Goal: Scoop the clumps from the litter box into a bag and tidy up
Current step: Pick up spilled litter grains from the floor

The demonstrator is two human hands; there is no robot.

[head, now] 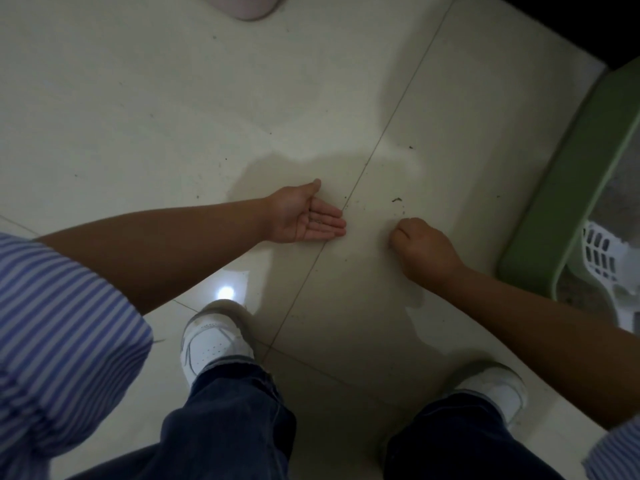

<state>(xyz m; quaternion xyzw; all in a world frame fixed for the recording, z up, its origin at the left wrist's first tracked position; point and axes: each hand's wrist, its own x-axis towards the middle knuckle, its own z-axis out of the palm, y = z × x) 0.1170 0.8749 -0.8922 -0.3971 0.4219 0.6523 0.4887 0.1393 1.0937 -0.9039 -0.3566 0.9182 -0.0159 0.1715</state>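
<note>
The green litter box (568, 188) stands at the right edge of the view, on the pale tiled floor (173, 116), just beyond the right hand (424, 249) and well apart from the left hand (308, 216). One white slotted scoop (602, 258) rests inside its near corner on the grey litter (620, 199). The left hand lies low over the floor, palm up, fingers straight and together, cupped flat beside a tile seam, with a few dark grains on the palm. The right hand is curled into a loose fist, knuckles up, fingertips down at the floor; whether it pinches anything cannot be told. Between and just past the two hands lie scattered dark litter crumbs (396, 200), too many small specks to count. Two white shoes (214, 341) show below, and one pale pink object (242, 5) sits at the top edge
</note>
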